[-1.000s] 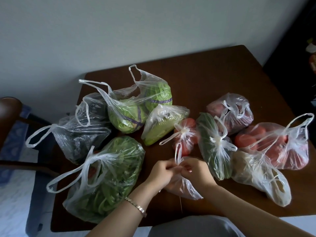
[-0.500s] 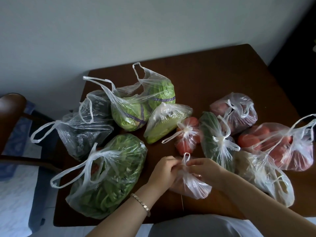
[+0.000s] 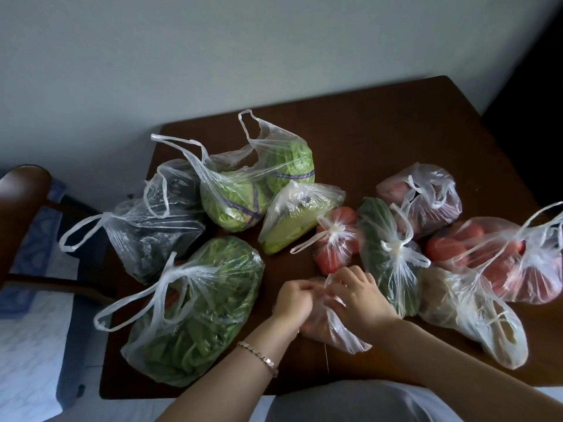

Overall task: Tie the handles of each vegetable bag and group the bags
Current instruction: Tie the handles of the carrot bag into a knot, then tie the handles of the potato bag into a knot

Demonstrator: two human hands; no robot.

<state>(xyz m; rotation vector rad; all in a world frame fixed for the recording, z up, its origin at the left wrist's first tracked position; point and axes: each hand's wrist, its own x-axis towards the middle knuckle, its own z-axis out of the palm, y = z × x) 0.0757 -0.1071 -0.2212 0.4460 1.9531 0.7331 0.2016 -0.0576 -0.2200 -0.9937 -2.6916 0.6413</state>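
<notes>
A small clear bag lies near the table's front edge, its contents mostly hidden under my hands. My left hand and my right hand both pinch its handles at the top. Behind it sit tied bags: tomatoes and a dark green vegetable. To the left lie bags with loose handles: leafy greens, a dark vegetable and cabbages. A pale green vegetable bag lies in the middle.
On the right of the brown table lie more bags: reddish produce, red tomatoes and a pale bag. A wooden chair stands at the left. A grey wall rises behind.
My hands have moved closer together over the small bag and pulled its handles down; the loop that stood up between them is now shorter.
</notes>
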